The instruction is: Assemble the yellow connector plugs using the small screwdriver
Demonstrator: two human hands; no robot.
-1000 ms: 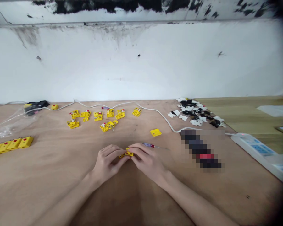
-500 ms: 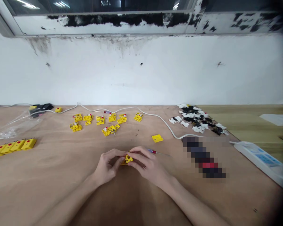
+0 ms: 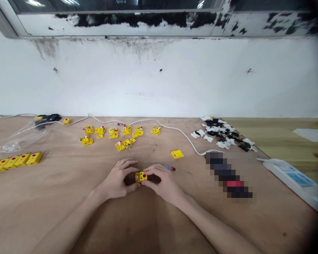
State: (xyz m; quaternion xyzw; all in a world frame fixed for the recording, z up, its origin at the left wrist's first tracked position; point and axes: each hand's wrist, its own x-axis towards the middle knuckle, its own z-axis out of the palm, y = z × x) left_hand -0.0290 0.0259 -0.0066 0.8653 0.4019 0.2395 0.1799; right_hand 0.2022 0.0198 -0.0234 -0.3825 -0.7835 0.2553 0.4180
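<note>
Between my hands is a small yellow plastic housing (image 3: 138,177), with a lighter insert visible in its left part. A yellow piece with a red round spot (image 3: 144,175) sits over the housing's right part. My right hand (image 3: 163,181) pinches this right end between thumb and fingers. At the left end, the thumb and index finger of my left hand (image 3: 119,179) curve round the housing's edges, its other fingers raised and spread. Just beyond my right hand lies a screwdriver (image 3: 172,168). A flat yellow cover (image 3: 177,153) rests farther back.
Several opened yellow housings (image 3: 112,133) are scattered at the back. A row of closed yellow boxes (image 3: 22,159) stands left, near a clear plastic bag (image 3: 23,137). Black and white pieces (image 3: 222,132), a white cable (image 3: 185,135) and a power strip (image 3: 294,178) are on the right.
The yellow piece with the red spot has turned and come down over the housing's right part. My left fingers have lifted and spread somewhat. The view has shifted slightly.
</note>
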